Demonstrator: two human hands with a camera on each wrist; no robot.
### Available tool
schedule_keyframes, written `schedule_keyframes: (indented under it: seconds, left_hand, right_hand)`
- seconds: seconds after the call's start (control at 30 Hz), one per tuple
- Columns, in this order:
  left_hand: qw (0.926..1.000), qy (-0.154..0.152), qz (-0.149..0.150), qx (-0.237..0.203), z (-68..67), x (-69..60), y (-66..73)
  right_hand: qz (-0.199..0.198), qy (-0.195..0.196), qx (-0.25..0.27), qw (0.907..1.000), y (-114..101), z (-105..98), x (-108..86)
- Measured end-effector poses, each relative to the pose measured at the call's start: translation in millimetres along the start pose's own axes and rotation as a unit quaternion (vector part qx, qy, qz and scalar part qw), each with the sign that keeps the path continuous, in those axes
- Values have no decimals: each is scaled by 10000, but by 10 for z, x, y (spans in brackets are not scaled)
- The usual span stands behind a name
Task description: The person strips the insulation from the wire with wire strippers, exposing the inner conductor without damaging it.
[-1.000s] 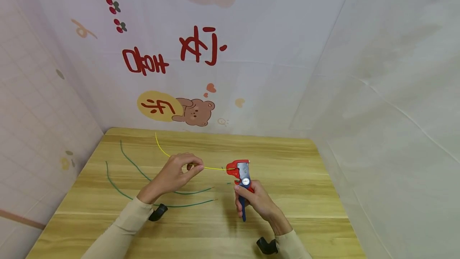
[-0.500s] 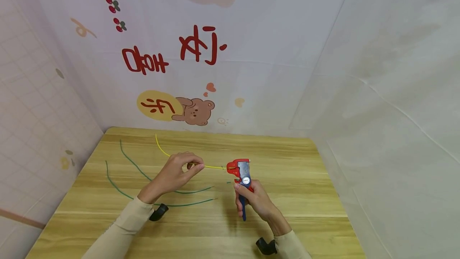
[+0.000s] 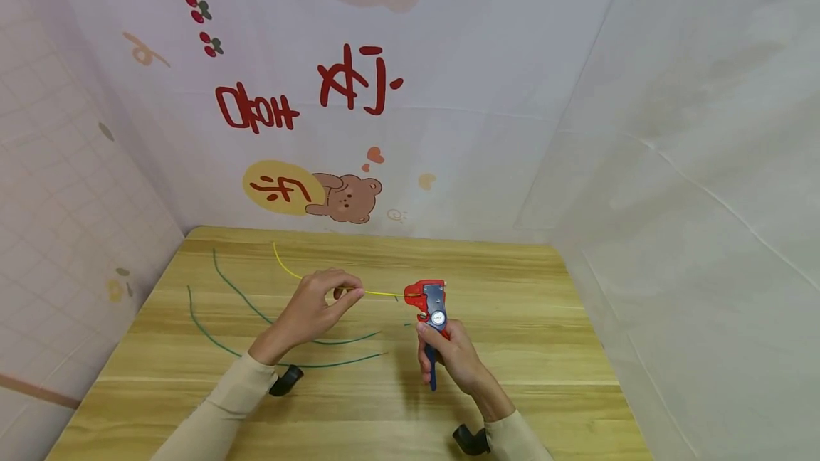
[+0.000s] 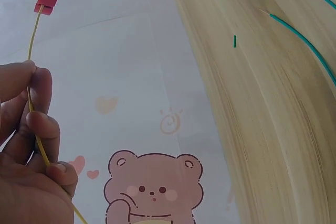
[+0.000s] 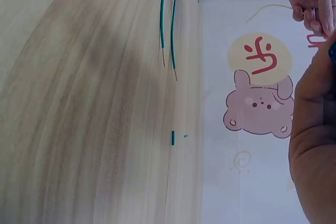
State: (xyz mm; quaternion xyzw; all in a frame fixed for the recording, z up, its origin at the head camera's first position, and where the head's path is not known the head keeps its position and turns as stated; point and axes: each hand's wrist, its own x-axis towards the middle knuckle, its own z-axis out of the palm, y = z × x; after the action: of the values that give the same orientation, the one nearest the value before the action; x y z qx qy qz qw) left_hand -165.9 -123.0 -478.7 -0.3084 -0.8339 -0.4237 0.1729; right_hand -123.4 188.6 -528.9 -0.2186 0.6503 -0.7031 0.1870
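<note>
Between thumb and fingers my left hand (image 3: 323,304) pinches a yellow wire (image 3: 384,294), seen close up in the left wrist view, where the wire (image 4: 33,38) runs across the curled fingers. Its right end sits in the red jaws of a wire stripper (image 3: 434,302); the far end trails up and left behind the hand. My right hand (image 3: 456,358) grips the stripper's blue and red handles, holding it upright above the table. In the right wrist view only part of that hand (image 5: 317,124) shows, and most of the stripper is out of frame.
Two green wires with bared copper ends, one green wire (image 3: 339,363) nearer and another green wire (image 3: 240,294) farther, lie on the wooden table (image 3: 532,347). Small green insulation bits (image 5: 173,138) lie near their ends. A printed wall sheet (image 3: 474,162) stands behind the table.
The stripper and the right hand have risen slightly in view, and the wire's right end with them. The left hand keeps its pinch and has barely moved.
</note>
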Motion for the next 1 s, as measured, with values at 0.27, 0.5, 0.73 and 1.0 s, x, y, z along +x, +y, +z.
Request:
schedule_keyframes:
  seconds: [0.27,0.5,0.73,1.0]
  left_hand:
    - [9999,98,-64,-3,12,-20,2]
    - [9998,153,-66,-77,22,-38,-5]
    - [9995,222,32,-205,21,-56,-18]
    - [9997,208,-33,-147,8,-56,-20]
  right_hand:
    - [247,241,164,9993,-16,39,9]
    - [106,454,128,9988,-6,45,16]
    - [16,366,-72,9993,-14,46,8]
    - [-45,275,-118,9995,-31,41,6]
